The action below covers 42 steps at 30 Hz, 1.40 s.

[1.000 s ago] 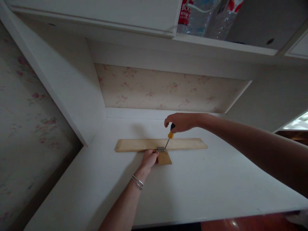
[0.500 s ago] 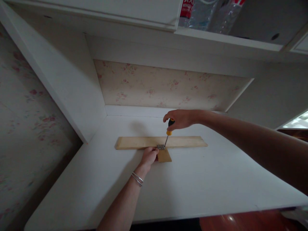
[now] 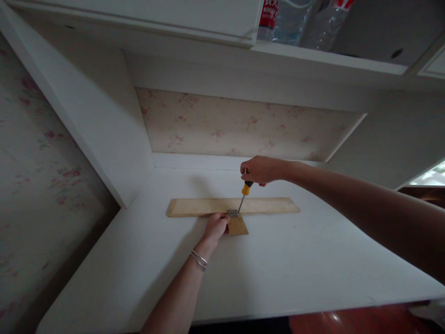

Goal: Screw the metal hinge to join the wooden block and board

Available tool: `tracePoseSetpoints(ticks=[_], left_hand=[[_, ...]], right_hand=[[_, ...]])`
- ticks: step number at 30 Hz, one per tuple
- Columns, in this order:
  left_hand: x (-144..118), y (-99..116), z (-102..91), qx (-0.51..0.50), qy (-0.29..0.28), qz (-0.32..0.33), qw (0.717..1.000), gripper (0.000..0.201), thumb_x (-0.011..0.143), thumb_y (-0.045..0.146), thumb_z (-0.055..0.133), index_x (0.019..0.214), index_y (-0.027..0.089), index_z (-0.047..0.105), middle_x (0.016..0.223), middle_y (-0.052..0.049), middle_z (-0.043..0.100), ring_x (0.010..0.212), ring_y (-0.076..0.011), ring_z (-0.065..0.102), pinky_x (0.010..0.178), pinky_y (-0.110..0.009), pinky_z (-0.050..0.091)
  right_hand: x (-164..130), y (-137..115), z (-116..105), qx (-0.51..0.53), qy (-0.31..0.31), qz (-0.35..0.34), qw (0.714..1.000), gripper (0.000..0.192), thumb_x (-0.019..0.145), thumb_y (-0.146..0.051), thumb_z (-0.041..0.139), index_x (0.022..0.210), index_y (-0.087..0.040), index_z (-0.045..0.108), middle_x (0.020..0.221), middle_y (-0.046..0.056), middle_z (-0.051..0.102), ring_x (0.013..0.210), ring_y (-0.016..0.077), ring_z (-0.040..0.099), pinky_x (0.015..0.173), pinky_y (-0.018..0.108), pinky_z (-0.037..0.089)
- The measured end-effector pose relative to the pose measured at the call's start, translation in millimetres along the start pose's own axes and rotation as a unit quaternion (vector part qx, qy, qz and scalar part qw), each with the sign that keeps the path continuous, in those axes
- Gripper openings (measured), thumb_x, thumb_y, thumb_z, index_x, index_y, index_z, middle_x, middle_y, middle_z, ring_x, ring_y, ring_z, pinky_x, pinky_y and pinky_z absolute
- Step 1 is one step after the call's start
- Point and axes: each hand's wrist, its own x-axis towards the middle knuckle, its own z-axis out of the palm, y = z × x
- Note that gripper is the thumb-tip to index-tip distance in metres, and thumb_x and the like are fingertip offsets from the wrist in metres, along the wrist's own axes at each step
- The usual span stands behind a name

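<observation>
A long wooden board (image 3: 198, 207) lies across the white desk. Against its near edge sits a short wooden block (image 3: 238, 225), and a small metal hinge (image 3: 232, 213) spans the two. My left hand (image 3: 216, 226) is closed on the block's left side, thumb beside the hinge; its lower fingers are partly hidden. With my right hand (image 3: 259, 170) I grip the black and yellow handle of a screwdriver (image 3: 246, 189). The shaft slants down to the left, and its tip meets the right end of the hinge.
White side panels and a low overhead cabinet (image 3: 156, 18) enclose the desk (image 3: 295, 260). Plastic bottles (image 3: 290, 21) stand on the open shelf above. Flowered wallpaper (image 3: 215, 125) covers the back wall.
My right hand has turned on the screwdriver handle, its fingers now curled round the top. The handle leans slightly more to the right. My left hand, the board and the block stay put.
</observation>
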Motion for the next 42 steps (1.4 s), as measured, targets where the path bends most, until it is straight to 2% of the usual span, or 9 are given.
tracePoseSetpoints(ticks=[4, 9, 14, 20, 25, 29, 34, 38, 42], left_hand=[[-0.3, 1.2, 0.3, 0.005, 0.004, 0.002, 1.0, 0.007, 0.072, 0.017, 0.058, 0.067, 0.013, 0.06, 0.068, -0.004, 0.063, 0.06, -0.0134, 0.057, 0.054, -0.023, 0.044], [0.9, -0.7, 0.1, -0.001, 0.003, 0.0, 1.0, 0.006, 0.072, 0.018, 0.058, 0.071, 0.013, 0.061, 0.073, -0.005, 0.065, 0.064, -0.0148, 0.059, 0.055, -0.024, 0.046], [2.0, -2.3, -0.3, 0.001, 0.0, 0.002, 1.0, 0.007, 0.073, 0.019, 0.058, 0.072, 0.012, 0.062, 0.073, -0.006, 0.065, 0.063, -0.014, 0.059, 0.054, -0.022, 0.045], [2.6, -0.8, 1.1, 0.001, 0.006, -0.014, 1.0, 0.007, 0.075, 0.016, 0.056, 0.073, 0.013, 0.061, 0.071, -0.005, 0.065, 0.061, -0.0144, 0.059, 0.053, -0.024, 0.046], [-1.3, 2.9, 1.8, 0.0, -0.009, -0.016, 1.0, 0.008, 0.075, 0.016, 0.055, 0.072, 0.013, 0.061, 0.07, -0.004, 0.065, 0.061, -0.0139, 0.059, 0.054, -0.023, 0.046], [-1.9, 3.0, 1.3, 0.003, -0.003, -0.008, 1.0, 0.008, 0.075, 0.018, 0.056, 0.073, 0.013, 0.062, 0.072, -0.005, 0.065, 0.063, -0.0157, 0.06, 0.055, -0.026, 0.047], [0.1, 1.0, 1.1, 0.004, -0.001, -0.013, 1.0, 0.008, 0.074, 0.018, 0.056, 0.073, 0.012, 0.062, 0.074, -0.006, 0.065, 0.065, -0.0165, 0.061, 0.056, -0.026, 0.048], [-0.3, 1.0, 1.4, -0.002, 0.001, -0.012, 1.0, 0.007, 0.074, 0.018, 0.057, 0.073, 0.013, 0.062, 0.074, -0.006, 0.065, 0.066, -0.0166, 0.061, 0.056, -0.027, 0.048], [-0.6, 1.1, 1.3, -0.005, 0.003, -0.014, 1.0, 0.007, 0.072, 0.02, 0.06, 0.072, 0.013, 0.062, 0.074, -0.005, 0.065, 0.065, -0.0164, 0.061, 0.057, -0.027, 0.048]], right_hand=[[-2.6, -1.0, -2.6, 0.04, 0.012, -0.068, 0.997, 0.046, 0.068, -0.029, 0.062, 0.114, -0.021, 0.06, 0.11, 0.008, 0.067, 0.092, 0.0211, 0.064, 0.072, 0.027, 0.044], [-3.8, -2.8, -3.6, 0.063, -0.054, 0.019, 0.996, 0.041, 0.084, -0.044, 0.044, 0.11, -0.016, 0.061, 0.081, 0.009, 0.07, 0.06, 0.0178, 0.064, 0.06, 0.03, 0.045], [-4.5, -0.8, -5.6, 0.049, -0.008, -0.059, 0.997, 0.048, 0.069, -0.027, 0.061, 0.116, -0.019, 0.059, 0.112, 0.01, 0.065, 0.091, 0.0213, 0.064, 0.071, 0.027, 0.046], [-3.6, -0.9, -4.4, 0.082, -0.058, 0.022, 0.995, 0.038, 0.085, -0.04, 0.043, 0.107, -0.015, 0.061, 0.083, 0.01, 0.069, 0.058, 0.017, 0.063, 0.055, 0.029, 0.045], [-5.8, -0.9, -7.8, 0.064, -0.021, -0.034, 0.997, 0.047, 0.07, -0.031, 0.062, 0.115, -0.018, 0.058, 0.102, 0.01, 0.068, 0.078, 0.0196, 0.065, 0.064, 0.028, 0.047], [-8.9, -3.1, -11.9, 0.097, -0.07, 0.025, 0.993, 0.039, 0.08, -0.038, 0.049, 0.111, -0.016, 0.059, 0.078, 0.008, 0.069, 0.06, 0.0174, 0.063, 0.054, 0.028, 0.046], [-8.9, -1.3, -13.4, 0.037, -0.026, -0.043, 0.998, 0.042, 0.068, -0.023, 0.06, 0.11, -0.019, 0.061, 0.106, 0.008, 0.067, 0.082, 0.0195, 0.065, 0.065, 0.027, 0.045], [-8.6, -2.7, -14.6, 0.047, -0.043, 0.004, 0.998, 0.039, 0.081, -0.044, 0.049, 0.105, -0.017, 0.063, 0.085, 0.008, 0.07, 0.066, 0.0182, 0.064, 0.058, 0.028, 0.044], [-9.2, -1.3, -15.9, 0.02, -0.035, -0.03, 0.999, 0.034, 0.079, -0.031, 0.051, 0.106, -0.015, 0.064, 0.091, 0.009, 0.07, 0.076, 0.0189, 0.065, 0.064, 0.028, 0.045]])
